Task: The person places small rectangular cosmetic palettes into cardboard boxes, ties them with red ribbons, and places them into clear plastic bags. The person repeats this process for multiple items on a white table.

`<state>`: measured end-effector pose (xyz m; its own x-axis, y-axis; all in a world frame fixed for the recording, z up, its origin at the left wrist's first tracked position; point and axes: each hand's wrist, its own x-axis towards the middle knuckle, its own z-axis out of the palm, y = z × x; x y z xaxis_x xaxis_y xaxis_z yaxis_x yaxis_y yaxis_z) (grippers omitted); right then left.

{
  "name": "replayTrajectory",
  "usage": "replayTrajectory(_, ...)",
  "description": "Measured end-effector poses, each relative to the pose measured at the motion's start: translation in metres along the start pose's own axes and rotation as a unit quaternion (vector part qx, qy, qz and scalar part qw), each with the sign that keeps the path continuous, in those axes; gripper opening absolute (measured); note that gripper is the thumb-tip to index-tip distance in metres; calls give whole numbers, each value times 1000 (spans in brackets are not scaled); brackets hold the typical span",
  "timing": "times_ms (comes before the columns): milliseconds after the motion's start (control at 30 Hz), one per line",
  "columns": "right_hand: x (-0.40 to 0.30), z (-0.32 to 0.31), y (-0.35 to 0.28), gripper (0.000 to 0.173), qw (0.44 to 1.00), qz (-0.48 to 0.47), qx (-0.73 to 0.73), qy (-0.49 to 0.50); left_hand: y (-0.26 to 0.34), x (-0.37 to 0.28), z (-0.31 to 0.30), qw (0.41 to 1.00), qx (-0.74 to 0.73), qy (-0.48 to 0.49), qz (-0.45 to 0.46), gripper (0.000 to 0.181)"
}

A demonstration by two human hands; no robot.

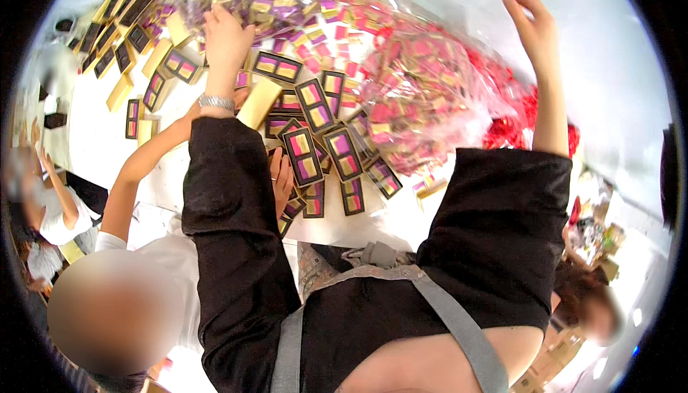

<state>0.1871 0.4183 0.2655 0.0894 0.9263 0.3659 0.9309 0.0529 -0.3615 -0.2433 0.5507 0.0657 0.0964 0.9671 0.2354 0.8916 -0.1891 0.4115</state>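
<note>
My left hand (228, 38), with a silver bracelet at the wrist, reaches over the table beside a clear plastic bag of purple and gold wrapped pieces (269, 3). Its thumb is spread from the fingers, and nothing shows between them. Raised on the right, my right hand (532, 24) holds nothing, fingers apart. Below and between the hands lies a heap of gold boxes with black two-compartment trays; one filled box (303, 156) shows pink, purple and gold pieces. A plain gold box (259, 103) rests near my left wrist.
A clear bag of pink and gold pieces (419, 97) bulges at centre right, with red shiny material (508, 135) beyond. Gold boxes with dark trays (129, 11) stand at far left. A co-worker's arm (145, 153) and hand (280, 183) reach in close on my left.
</note>
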Motion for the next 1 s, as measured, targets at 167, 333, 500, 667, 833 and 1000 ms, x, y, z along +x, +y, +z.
replayTrajectory(167, -172, -19, 70, 65, 965, 185, -139, -124, 134, -100, 7, 894, -320, -288, 123, 83)
replayTrajectory(333, -267, 91, 93, 95, 991, 118, 68, -1, 200, -175, 79, 925, -245, -286, 46, 107)
replayTrajectory(500, -232, 126, 67, 36, 794, 338, 493, 115, 254, -208, 49, 893, -294, -303, 153, 71)
replayTrajectory(667, -238, -6, 87, 34, 517, 359, 727, 275, 260, -146, 24, 785, -428, -443, 64, 46)
replayTrajectory(833, -243, -80, 71, 44, 516, 283, 742, 320, 261, -12, 87, 975, -87, 128, 162, 56)
replayTrajectory(1000, -263, -103, 65, 45, 662, 67, 653, 361, 213, 48, 179, 990, -125, -14, -61, 91)
